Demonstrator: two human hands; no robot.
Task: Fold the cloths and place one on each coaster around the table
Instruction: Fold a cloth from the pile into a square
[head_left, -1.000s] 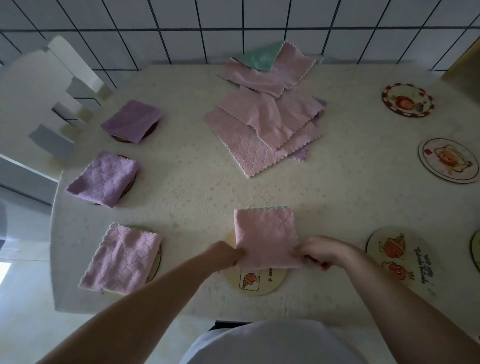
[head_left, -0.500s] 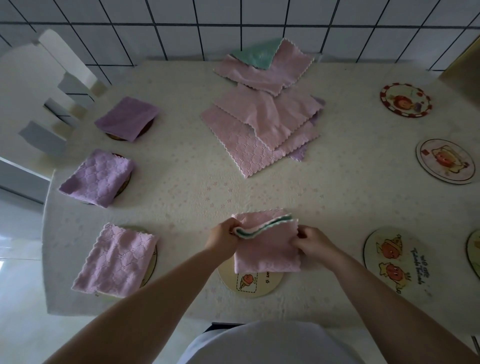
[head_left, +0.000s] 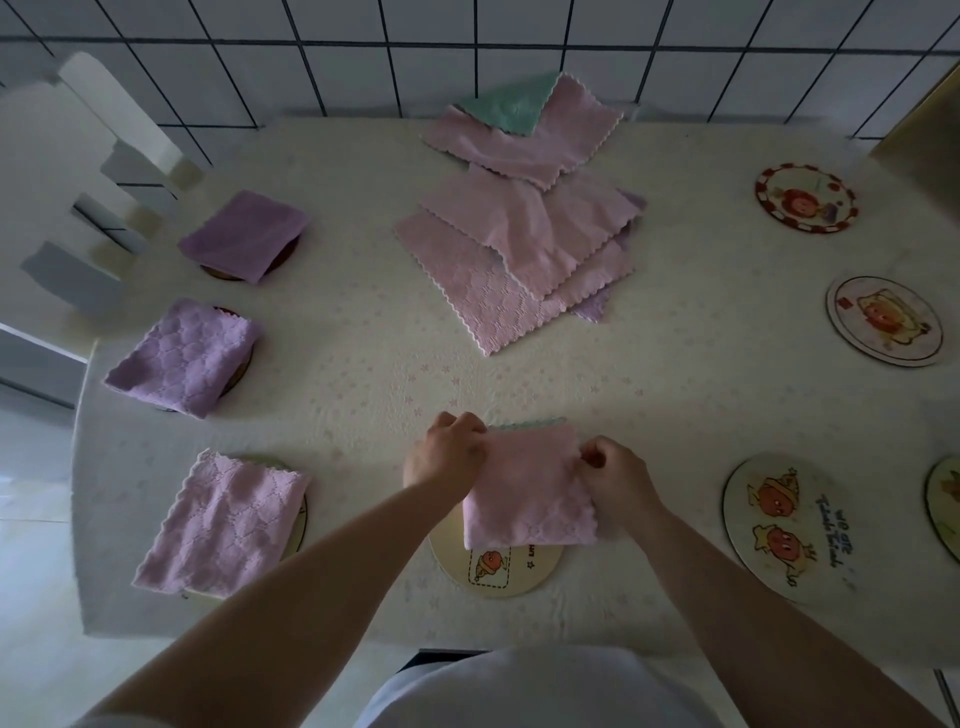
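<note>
Bare tablecloth (head_left: 363, 374) between cloth pile (head_left: 519, 244) and hands.

Table (head_left: 675, 374) covered with a cream cloth printed with small pale star shapes; far edge meets a white tiled wall (head_left: 467, 47) with dark grout lines. White slatted chair (head_left: 78, 208) stands at the left end, its back close against the table edge. Pale glossy floor (head_left: 31, 519) visible below left.

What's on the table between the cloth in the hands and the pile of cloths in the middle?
Nothing: in the head view, only bare tablecloth lies between the held cloth and the pile.
</note>
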